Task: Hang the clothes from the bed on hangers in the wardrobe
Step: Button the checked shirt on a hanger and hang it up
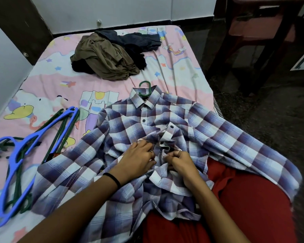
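I see only the green hook (145,88) of a hanger; its body is hidden inside the plaid shirt (165,130) on the bed (47,79). My left hand (139,159) and right hand (178,161) both pinch the shirt placket. Spare hangers (21,158) lie left; the clothes pile (111,55) lies far.

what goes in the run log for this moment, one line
both hands pinching plaid shirt placket | green hanger in collar | clothes pile waiting

Left hand (139,157) and right hand (180,161) close together, fingers curled.
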A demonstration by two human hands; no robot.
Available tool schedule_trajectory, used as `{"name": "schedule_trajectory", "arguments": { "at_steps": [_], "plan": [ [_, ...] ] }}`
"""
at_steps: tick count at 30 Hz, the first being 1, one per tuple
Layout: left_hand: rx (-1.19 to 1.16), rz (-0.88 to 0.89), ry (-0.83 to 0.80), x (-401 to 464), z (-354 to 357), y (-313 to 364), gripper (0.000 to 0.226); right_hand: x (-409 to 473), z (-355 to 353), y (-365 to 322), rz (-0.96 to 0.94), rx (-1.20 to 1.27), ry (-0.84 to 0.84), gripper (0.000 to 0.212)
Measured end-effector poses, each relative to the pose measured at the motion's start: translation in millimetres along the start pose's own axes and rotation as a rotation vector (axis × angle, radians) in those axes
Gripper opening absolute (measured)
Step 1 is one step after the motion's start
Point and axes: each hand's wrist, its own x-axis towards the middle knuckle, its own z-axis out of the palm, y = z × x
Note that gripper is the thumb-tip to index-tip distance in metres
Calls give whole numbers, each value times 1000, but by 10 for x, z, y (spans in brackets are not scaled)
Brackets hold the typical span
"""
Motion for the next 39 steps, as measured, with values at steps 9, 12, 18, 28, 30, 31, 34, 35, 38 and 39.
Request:
{"name": "schedule_trajectory", "arguments": {
  "at_steps": [9,12,18,28,30,31,34,35,38,39],
  "plan": [
    [-373,-401,-78,48,-231,196,14,-154,-127,-115,-35,240,-211,11],
    [-727,-678,-8,45,-379,241,12,-214,-155,-199,-109,205,-211,14],
    [-1076,-836,35,-11,-615,378,14,-338,-133,-234,-179,190,-180,13],
    [-1083,-816,100,-10,-630,516,11,-496,-120,-244,-380,-42,55,11],
    [-1099,-823,109,-17,-621,535,13,-518,-109,-250,-400,-76,74,16],
    [-1109,-825,114,-21,-616,541,15,-527,-107,-255,-406,-87,82,18],
    [-1135,-825,141,-25,-622,566,23,-539,-105,-267,-412,-105,90,17],
    [-1136,-828,149,-26,-629,578,26,-542,-103,-271,-413,-110,89,17],
    [-1123,-831,160,-27,-633,612,30,-532,-91,-264,-411,-133,93,18],
    [-1118,-831,162,-29,-631,620,30,-534,-88,-263,-412,-140,94,18]
  ]
}}
